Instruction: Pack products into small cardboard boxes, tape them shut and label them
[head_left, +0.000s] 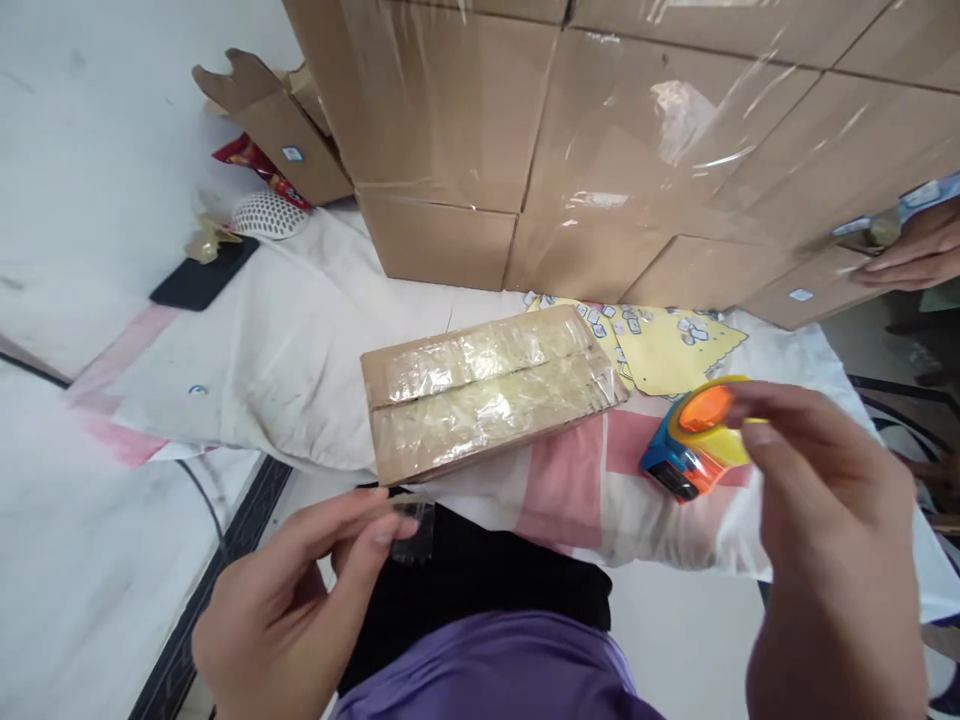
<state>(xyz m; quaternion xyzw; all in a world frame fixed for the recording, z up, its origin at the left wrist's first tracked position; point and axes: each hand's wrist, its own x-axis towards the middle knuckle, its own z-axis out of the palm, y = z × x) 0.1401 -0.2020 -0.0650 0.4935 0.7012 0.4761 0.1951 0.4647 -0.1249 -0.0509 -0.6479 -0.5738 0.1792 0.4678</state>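
Between the thumb and forefinger of my left hand is a small strip of clear tape, held just in front of a cardboard box. Shiny tape covers the box's top, which has a seam along its middle. My right hand is at a blue, yellow and orange plastic gadget with a black front part, lying on the cloth. Thumb and forefinger there are slightly apart and overlap the gadget's right side; whether they touch it I cannot tell.
A wall of large taped cartons stands behind the box, with yellow printed sheets at its foot. At left lie a black phone-like slab, a white perforated object and an open carton. Another person's hand is at far right.
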